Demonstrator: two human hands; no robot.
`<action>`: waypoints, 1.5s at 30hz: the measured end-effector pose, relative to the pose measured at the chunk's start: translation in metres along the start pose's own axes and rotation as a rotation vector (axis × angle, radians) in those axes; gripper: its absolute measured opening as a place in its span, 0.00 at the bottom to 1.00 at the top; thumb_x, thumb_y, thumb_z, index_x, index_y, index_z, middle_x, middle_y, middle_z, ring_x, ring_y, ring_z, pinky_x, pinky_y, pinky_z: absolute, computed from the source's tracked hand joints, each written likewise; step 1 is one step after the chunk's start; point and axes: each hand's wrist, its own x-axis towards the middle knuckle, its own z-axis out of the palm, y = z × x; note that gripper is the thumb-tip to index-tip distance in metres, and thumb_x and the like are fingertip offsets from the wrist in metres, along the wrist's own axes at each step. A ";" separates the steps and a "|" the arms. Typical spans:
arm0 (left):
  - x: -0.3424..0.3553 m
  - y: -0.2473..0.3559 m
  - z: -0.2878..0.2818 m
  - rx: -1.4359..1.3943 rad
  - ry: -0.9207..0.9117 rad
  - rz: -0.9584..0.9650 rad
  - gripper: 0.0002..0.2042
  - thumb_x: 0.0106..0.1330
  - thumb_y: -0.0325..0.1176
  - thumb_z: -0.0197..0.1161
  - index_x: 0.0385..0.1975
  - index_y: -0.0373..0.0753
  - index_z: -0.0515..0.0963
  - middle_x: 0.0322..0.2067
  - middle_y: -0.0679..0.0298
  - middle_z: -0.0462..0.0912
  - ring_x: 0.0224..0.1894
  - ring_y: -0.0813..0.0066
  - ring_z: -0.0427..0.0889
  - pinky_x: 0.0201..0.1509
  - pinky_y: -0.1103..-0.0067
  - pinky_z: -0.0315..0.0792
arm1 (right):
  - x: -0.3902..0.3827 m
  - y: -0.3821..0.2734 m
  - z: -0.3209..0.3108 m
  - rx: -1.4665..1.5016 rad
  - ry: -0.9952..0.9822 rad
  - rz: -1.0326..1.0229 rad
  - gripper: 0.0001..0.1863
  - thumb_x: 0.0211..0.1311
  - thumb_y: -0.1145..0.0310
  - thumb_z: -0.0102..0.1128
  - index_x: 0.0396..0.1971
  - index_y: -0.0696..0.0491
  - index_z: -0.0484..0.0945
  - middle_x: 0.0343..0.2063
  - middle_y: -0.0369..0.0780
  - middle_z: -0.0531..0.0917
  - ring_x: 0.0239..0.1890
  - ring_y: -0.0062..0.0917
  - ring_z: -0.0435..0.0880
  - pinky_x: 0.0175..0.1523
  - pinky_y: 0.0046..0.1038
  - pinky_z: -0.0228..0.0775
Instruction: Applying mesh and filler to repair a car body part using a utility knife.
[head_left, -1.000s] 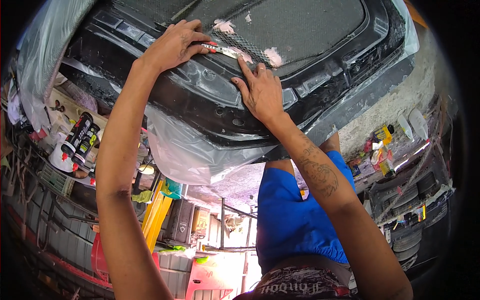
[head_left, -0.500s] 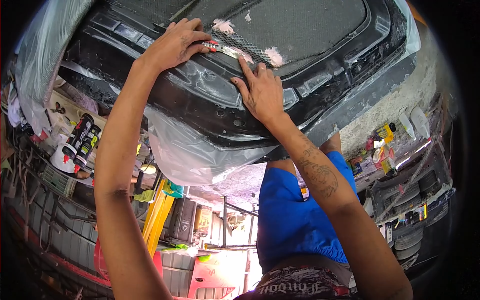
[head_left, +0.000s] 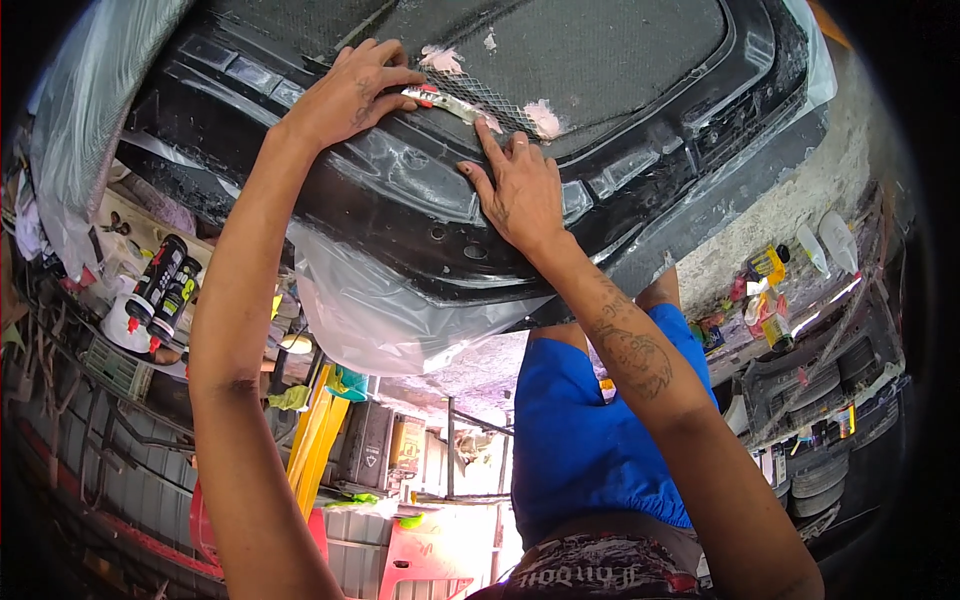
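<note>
A black panel (head_left: 340,215), apparently a vehicle part, lies across the top of the view with scuffed whitish patches. A strip of metal mesh (head_left: 490,98) sits on it, with pink putty (head_left: 543,118) at its ends. My left hand (head_left: 350,95) pinches a slim silver tool with red parts (head_left: 450,103), along the mesh's near edge; its exact kind is unclear. My right hand (head_left: 522,190) rests on the panel, fingers spread, its index fingertip pressing by the tool's far end and the mesh.
Clear plastic sheeting (head_left: 370,310) hangs under the panel, and more plastic (head_left: 90,130) covers the left side. Two black bottles (head_left: 165,285) with red tips lie at the left. Car parts (head_left: 820,390) and bottles (head_left: 770,263) lie on the right. A yellow post (head_left: 312,425) stands lower left.
Both hands stay in nearly the same place, with the tool still held along the mesh. The whole view has shifted very slightly.
</note>
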 end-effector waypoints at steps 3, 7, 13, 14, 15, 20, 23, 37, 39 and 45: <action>0.003 0.000 0.000 -0.011 0.068 0.017 0.16 0.60 0.36 0.69 0.49 0.44 0.83 0.45 0.62 0.76 0.50 0.62 0.75 0.57 0.69 0.70 | 0.001 0.001 -0.002 0.016 -0.025 0.020 0.33 0.70 0.44 0.49 0.69 0.48 0.66 0.43 0.46 0.76 0.42 0.37 0.78 0.45 0.37 0.67; -0.011 0.001 -0.022 -0.049 0.003 -0.025 0.17 0.60 0.37 0.70 0.48 0.44 0.84 0.45 0.62 0.76 0.52 0.62 0.74 0.58 0.69 0.69 | -0.001 0.005 -0.007 0.153 0.005 0.010 0.30 0.69 0.49 0.54 0.64 0.52 0.70 0.42 0.47 0.76 0.43 0.39 0.78 0.46 0.38 0.69; -0.035 -0.002 -0.040 -0.036 0.020 -0.106 0.16 0.61 0.39 0.69 0.48 0.43 0.84 0.45 0.62 0.76 0.52 0.61 0.74 0.59 0.69 0.69 | 0.008 0.038 -0.037 0.321 0.177 -0.128 0.16 0.65 0.64 0.62 0.51 0.51 0.80 0.39 0.46 0.76 0.41 0.41 0.78 0.47 0.37 0.73; -0.033 0.000 -0.035 -0.034 0.010 -0.107 0.17 0.61 0.39 0.69 0.49 0.43 0.83 0.45 0.62 0.76 0.51 0.61 0.74 0.59 0.69 0.69 | 0.012 0.042 -0.040 0.349 0.168 -0.108 0.16 0.65 0.64 0.62 0.52 0.50 0.80 0.40 0.45 0.77 0.41 0.42 0.79 0.45 0.38 0.73; -0.031 0.002 -0.030 -0.032 0.000 -0.106 0.17 0.62 0.40 0.68 0.49 0.43 0.83 0.45 0.62 0.76 0.51 0.61 0.74 0.59 0.69 0.69 | 0.013 0.042 -0.039 0.345 0.168 -0.114 0.16 0.65 0.64 0.62 0.52 0.50 0.80 0.40 0.45 0.77 0.41 0.42 0.79 0.45 0.38 0.73; -0.023 0.000 -0.016 -0.043 -0.009 -0.094 0.17 0.63 0.41 0.67 0.51 0.44 0.83 0.44 0.61 0.76 0.50 0.60 0.75 0.58 0.70 0.70 | 0.003 0.017 -0.019 0.349 0.030 -0.186 0.21 0.66 0.61 0.61 0.55 0.55 0.78 0.41 0.48 0.77 0.41 0.43 0.80 0.46 0.40 0.74; -0.018 -0.003 -0.019 -0.049 -0.006 -0.087 0.17 0.64 0.40 0.67 0.51 0.43 0.83 0.42 0.60 0.76 0.49 0.60 0.76 0.55 0.70 0.71 | 0.001 0.010 -0.007 0.324 0.075 -0.148 0.23 0.67 0.61 0.61 0.56 0.59 0.76 0.40 0.50 0.75 0.40 0.43 0.79 0.47 0.39 0.73; -0.047 0.173 0.045 -0.390 0.640 -0.769 0.14 0.64 0.37 0.68 0.43 0.35 0.80 0.39 0.54 0.76 0.40 0.60 0.78 0.43 0.70 0.72 | 0.001 0.000 -0.042 1.623 -0.221 0.582 0.16 0.68 0.63 0.64 0.46 0.62 0.80 0.40 0.41 0.85 0.40 0.21 0.84 0.43 0.23 0.79; -0.028 0.211 0.075 -0.508 0.776 -0.924 0.16 0.65 0.36 0.67 0.47 0.35 0.77 0.41 0.52 0.75 0.41 0.59 0.78 0.44 0.69 0.73 | 0.003 0.006 -0.044 1.490 -0.210 0.527 0.15 0.68 0.65 0.63 0.45 0.61 0.81 0.38 0.40 0.85 0.38 0.21 0.84 0.42 0.23 0.79; 0.040 0.268 0.110 -0.831 1.085 -1.157 0.24 0.62 0.26 0.65 0.58 0.32 0.68 0.45 0.51 0.73 0.47 0.57 0.77 0.52 0.66 0.72 | 0.031 0.039 -0.048 0.762 -0.214 0.223 0.13 0.64 0.68 0.64 0.45 0.60 0.83 0.32 0.43 0.85 0.31 0.21 0.84 0.38 0.26 0.76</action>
